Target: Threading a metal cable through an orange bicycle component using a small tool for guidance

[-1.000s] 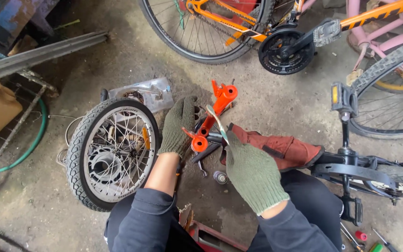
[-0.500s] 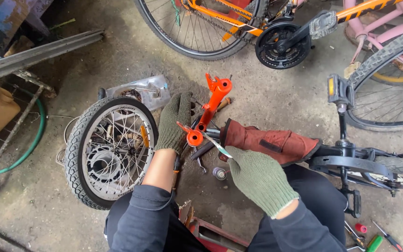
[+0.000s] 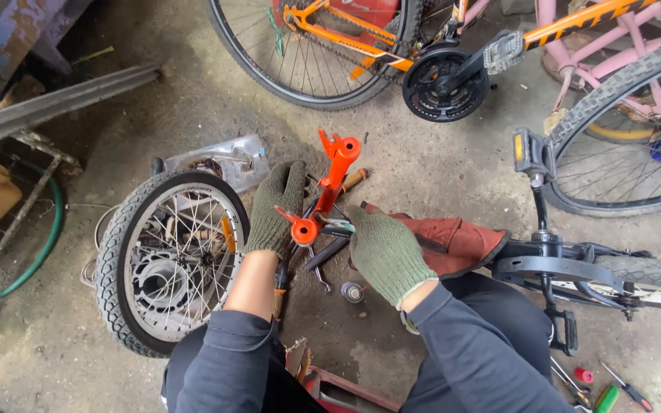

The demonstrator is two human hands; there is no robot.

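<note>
Both gloved hands lower — orange fork (image 3: 336, 177), wrench (image 3: 340, 227)

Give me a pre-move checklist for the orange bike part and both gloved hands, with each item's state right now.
1. Left hand in green knit glove steadying the orange metal bicycle part: ok.
2. Right hand gloved, holding a thin tool at the part's lower end: ok.
3. Tool seated properly: cannot tell.
4. Loose dark metal tools on the concrete floor under the part: not ok.
5. Small spoked wheel with black tyre lying flat, apart from the part: ok.
</note>
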